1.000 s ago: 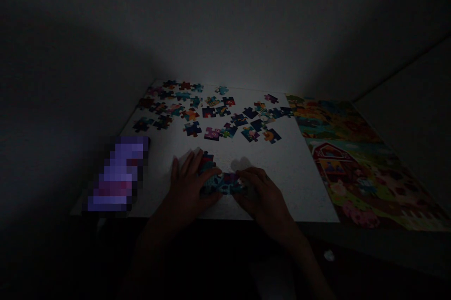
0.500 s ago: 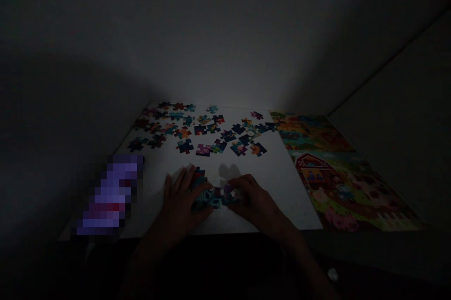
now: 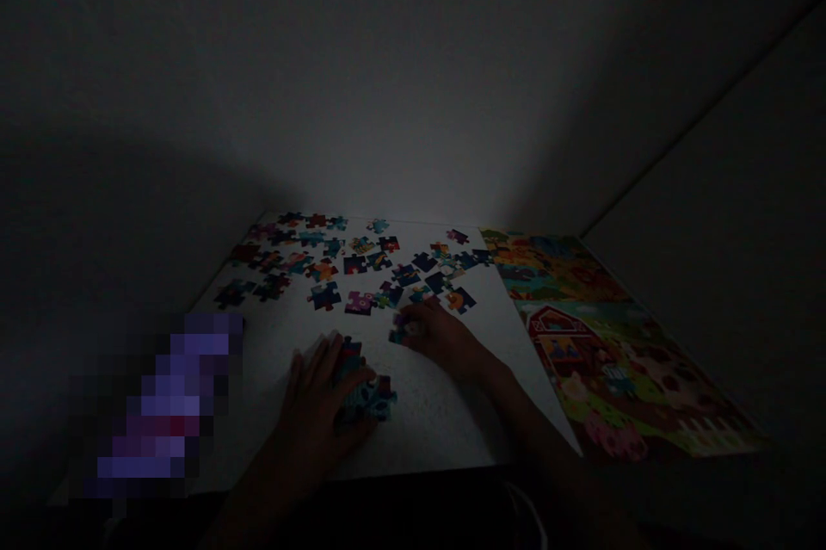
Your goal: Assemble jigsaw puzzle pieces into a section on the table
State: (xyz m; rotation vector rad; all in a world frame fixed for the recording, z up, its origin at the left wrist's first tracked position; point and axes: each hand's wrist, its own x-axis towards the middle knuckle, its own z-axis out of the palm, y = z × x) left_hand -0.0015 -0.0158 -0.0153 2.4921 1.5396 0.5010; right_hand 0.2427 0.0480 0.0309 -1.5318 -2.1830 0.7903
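Observation:
My left hand (image 3: 323, 395) lies flat with fingers spread over a small cluster of joined puzzle pieces (image 3: 382, 402), pressing it against the white table (image 3: 445, 421). The fingers cover part of that teal and dark cluster. Farther up and to the right, my right hand (image 3: 434, 333) pinches a dark puzzle piece (image 3: 398, 328) between thumb and fingers. That piece is apart from the cluster and close to the loose pieces. A pink puzzle piece (image 3: 360, 302) and an orange-and-dark one (image 3: 459, 300) lie just beyond my right hand.
Several loose puzzle pieces (image 3: 310, 238) spread across the back and left of the table. A colourful farm picture sheet (image 3: 581, 361) lies along the right side. At the left edge is a pixelated, glowing purple object (image 3: 171, 399). A wall (image 3: 387, 102) rises behind, and the light is dim.
My right hand has drawn the piece away from the cluster, moving it up toward the loose pieces. My left hand stays on the cluster. The view has tilted up slightly.

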